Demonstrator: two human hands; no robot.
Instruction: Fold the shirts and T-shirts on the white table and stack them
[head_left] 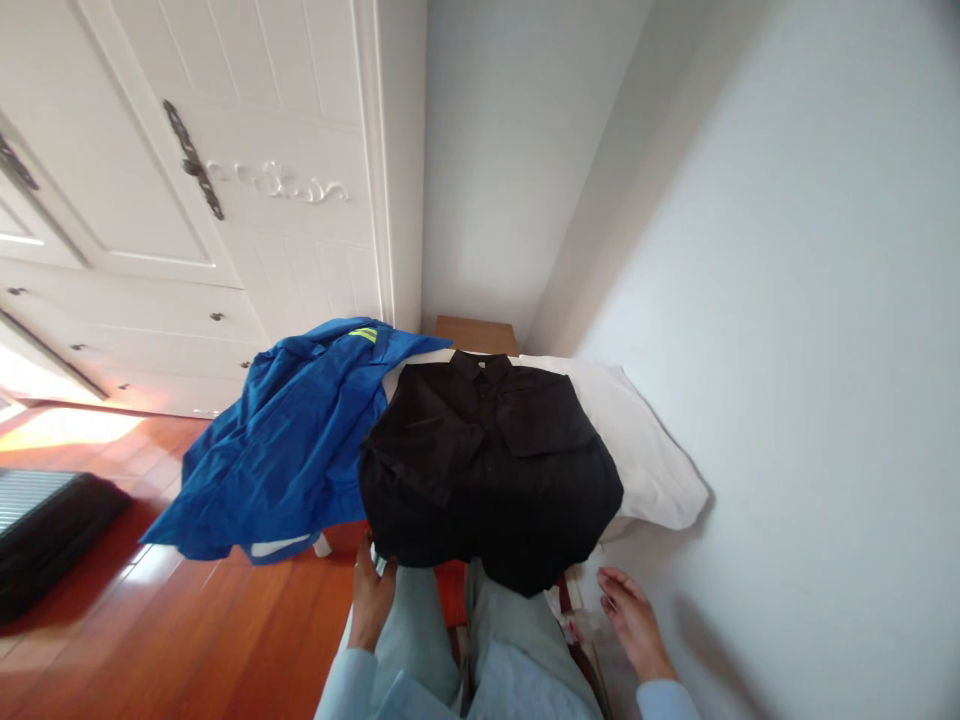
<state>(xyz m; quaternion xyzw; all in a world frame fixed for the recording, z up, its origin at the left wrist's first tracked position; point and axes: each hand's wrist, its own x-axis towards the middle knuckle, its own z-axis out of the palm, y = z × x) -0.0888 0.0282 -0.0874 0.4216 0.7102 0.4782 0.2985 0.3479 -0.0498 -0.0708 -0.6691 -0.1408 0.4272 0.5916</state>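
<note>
Spread out in front of me lies a black shirt (487, 470), its collar at the far end and its hem hanging towards my knees. The sleeves are folded in across the front. At the shirt's near left corner is my left hand (373, 592), fingers apart; whether it touches the hem I cannot tell. My right hand (630, 615) hovers off the near right side, close to the wall, with its fingers loosely spread and nothing visible in it. A white cloth (637, 450) lies under the shirt and sticks out to the right.
Blue clothing (292, 440) with a yellow stripe is heaped on the left. A white wardrobe (315, 230) stands behind it, and a pale wall (787, 350) bounds the right. On the wooden floor (247, 620) at the left sits a dark case (67, 540).
</note>
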